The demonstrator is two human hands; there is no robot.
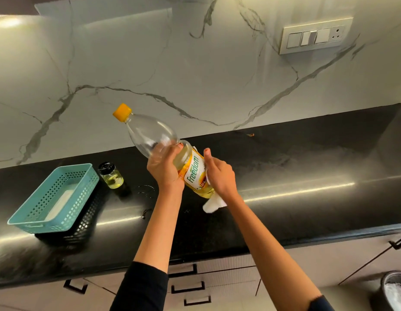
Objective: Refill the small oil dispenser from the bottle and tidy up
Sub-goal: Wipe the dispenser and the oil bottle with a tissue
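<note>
A large clear oil bottle (pixel 150 133) with a yellow cap (pixel 122 112) and a yellow label is tilted to the left above the black counter (pixel 307 167). My left hand (pixel 164 167) grips its middle. Against the label's right side my right hand (pixel 219 176) presses a white tissue (pixel 213 204), whose end hangs down below the hand. Only the bottle's lower part holds oil. The small glass oil dispenser (pixel 111 176) with a black lid stands upright on the counter to the left, partly filled with yellow oil.
A teal perforated basket (pixel 56 198) holding a white sheet sits on a black basket at the counter's left. Wet smears mark the counter near the dispenser. A switch panel (pixel 315 37) is on the marble wall. A lined bin (pixel 395 290) stands on the floor at lower right.
</note>
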